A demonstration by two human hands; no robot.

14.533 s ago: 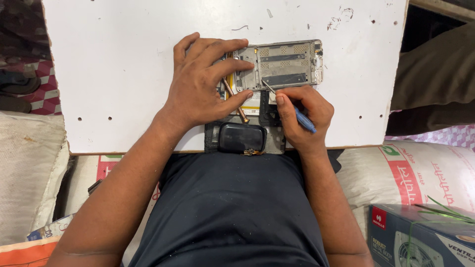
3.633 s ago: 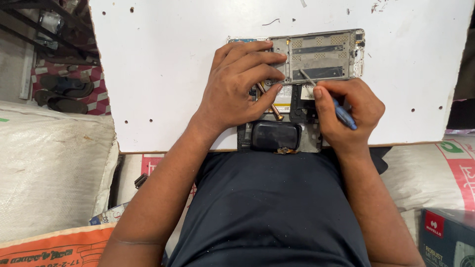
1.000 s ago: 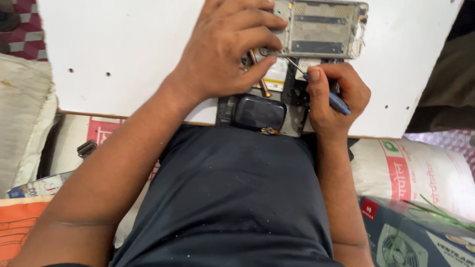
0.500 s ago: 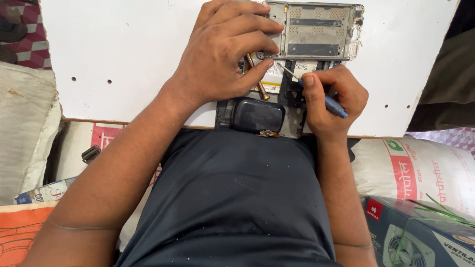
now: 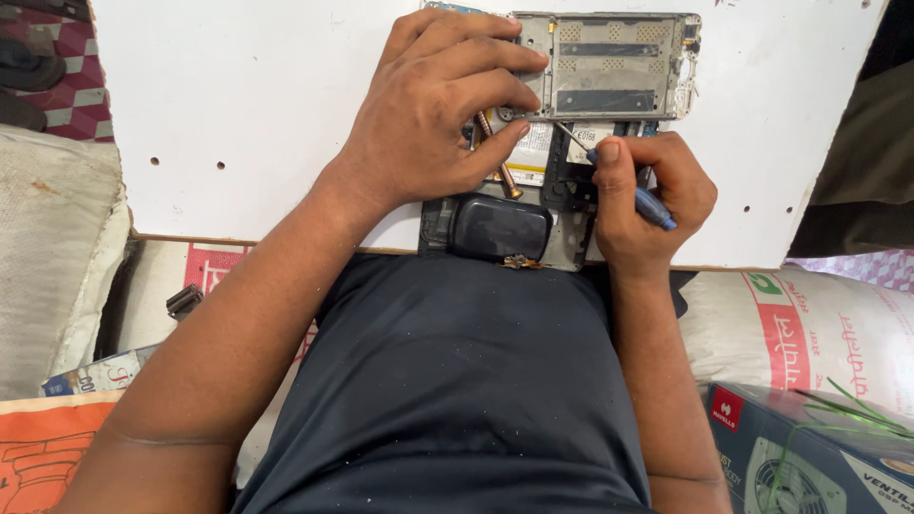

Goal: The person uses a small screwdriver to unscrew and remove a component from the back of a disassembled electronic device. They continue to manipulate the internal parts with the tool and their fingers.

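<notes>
An opened phone frame (image 5: 619,62), silver with metal shields, lies on a white board (image 5: 248,105) in front of me. My left hand (image 5: 433,105) presses down on the frame's left end, fingers spread over its edge. My right hand (image 5: 647,195) grips a blue-handled screwdriver (image 5: 640,197) like a pen, its thin tip pointing at the frame's lower edge. Under the frame lie a dark phone body (image 5: 571,205) and a black oval part (image 5: 498,228). A copper-coloured rod (image 5: 500,169) pokes out beneath my left fingers.
The board has small holes and rests across my lap. White printed sacks (image 5: 809,324) lie to the right, with a dark blue carton (image 5: 819,447) below them. Another pale sack (image 5: 48,247) and an orange bag (image 5: 43,447) sit at the left.
The view has shifted slightly. My right hand has moved the screwdriver tip a little along the frame's lower edge. My left hand keeps holding the frame down.
</notes>
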